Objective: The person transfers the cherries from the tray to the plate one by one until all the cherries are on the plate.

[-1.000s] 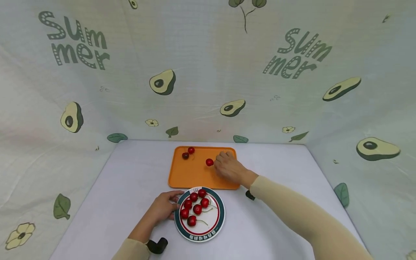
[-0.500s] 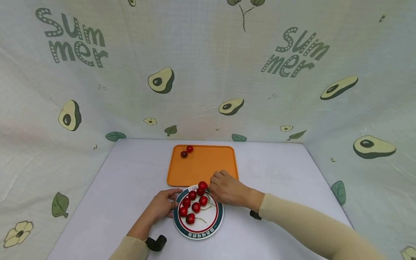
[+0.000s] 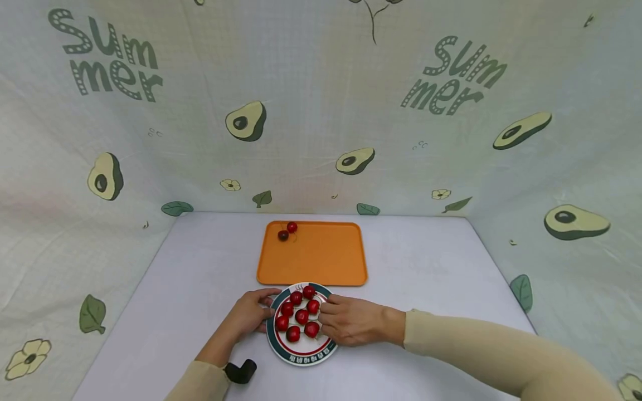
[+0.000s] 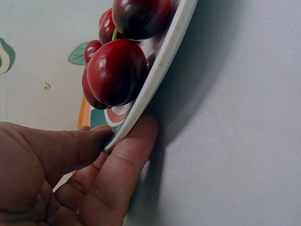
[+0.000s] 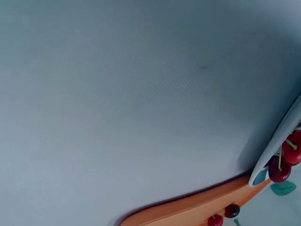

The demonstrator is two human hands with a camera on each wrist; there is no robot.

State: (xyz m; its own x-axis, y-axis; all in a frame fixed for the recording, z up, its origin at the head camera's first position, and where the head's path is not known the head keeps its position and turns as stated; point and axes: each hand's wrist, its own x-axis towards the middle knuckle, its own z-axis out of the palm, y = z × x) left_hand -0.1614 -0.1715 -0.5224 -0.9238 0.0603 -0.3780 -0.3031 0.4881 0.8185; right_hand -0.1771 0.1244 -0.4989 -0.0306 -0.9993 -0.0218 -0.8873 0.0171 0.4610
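Note:
A round plate [image 3: 304,360] with a green band and red ring carries several red cherries [image 3: 287,309]. My left hand [image 3: 249,314] pinches its left rim; in the left wrist view the thumb [image 4: 80,147] lies on top and fingers [image 4: 123,172] lie underneath. Over the plate's right side, my right hand [image 3: 351,321] has curled fingers at a cherry [image 3: 311,329], seemingly pinching its stem, which the hand hides. Whether that cherry touches the plate cannot be told. The right wrist view shows no hand, only the plate's edge [image 5: 275,146] and cherries on it.
Behind the plate lies an orange tray [image 3: 316,259], with a dark cherry [image 3: 283,235] and a red cherry [image 3: 292,226] at its far left corner. The white table [image 3: 426,267] meets a printed cloth backdrop [image 3: 301,111]. A black wrist mount [image 3: 241,371] sits by the left sleeve.
My right hand has brought one cherry from the orange tray toward me, over the plate's right side. The left hand has kept its hold on the rim.

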